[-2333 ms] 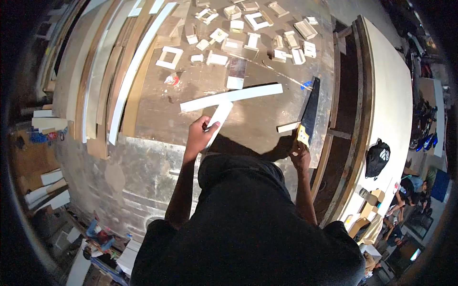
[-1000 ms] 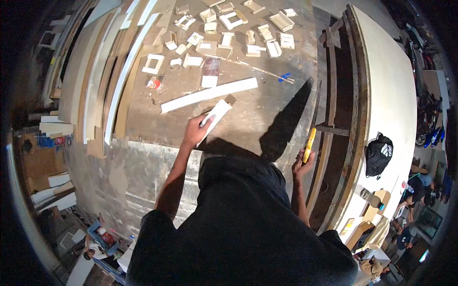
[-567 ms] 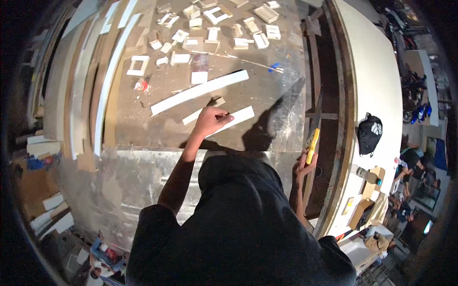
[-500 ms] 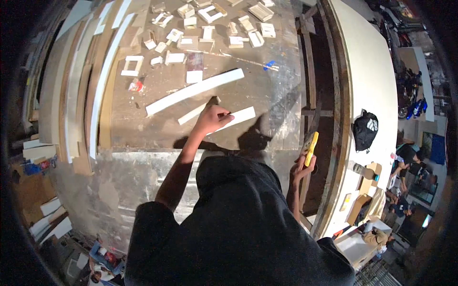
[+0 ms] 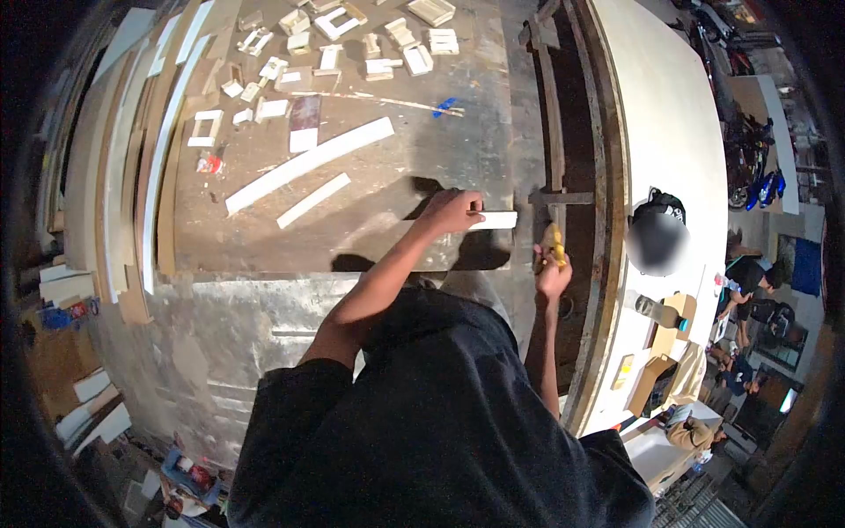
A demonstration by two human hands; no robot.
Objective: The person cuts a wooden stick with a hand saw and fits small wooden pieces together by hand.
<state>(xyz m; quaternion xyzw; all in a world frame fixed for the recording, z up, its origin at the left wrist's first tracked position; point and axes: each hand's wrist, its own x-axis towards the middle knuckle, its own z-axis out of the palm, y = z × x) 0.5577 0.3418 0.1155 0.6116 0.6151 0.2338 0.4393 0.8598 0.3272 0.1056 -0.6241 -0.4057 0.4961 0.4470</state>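
Observation:
My left hand [image 5: 451, 212] is closed on a short white wooden strip [image 5: 495, 220], whose free end points right, close to the table's right edge. To the right, my right hand [image 5: 553, 275] grips a yellow tool [image 5: 557, 244]; its exact kind is unclear and partly hidden by my fingers. A gap separates the tool from the strip's end. Left of my left hand, a narrow pale strip [image 5: 314, 201] lies on the brown worktable [image 5: 370, 242]. A longer white board [image 5: 310, 165] rests behind it.
Small wooden frames and boxes [image 5: 341, 21] are scattered at the back. Long boards [image 5: 163, 167] lie along the left. A blue item [image 5: 444, 107] and red-white scrap [image 5: 209, 164] sit on the table. At right, a pale bench [image 5: 682, 167] holds a black bag [image 5: 658, 233] and a bottle [image 5: 660, 311].
My left hand has moved the short white strip right, toward the table edge, away from the narrow strip. My right hand has brought the yellow tool up and turned it. The view has shifted.

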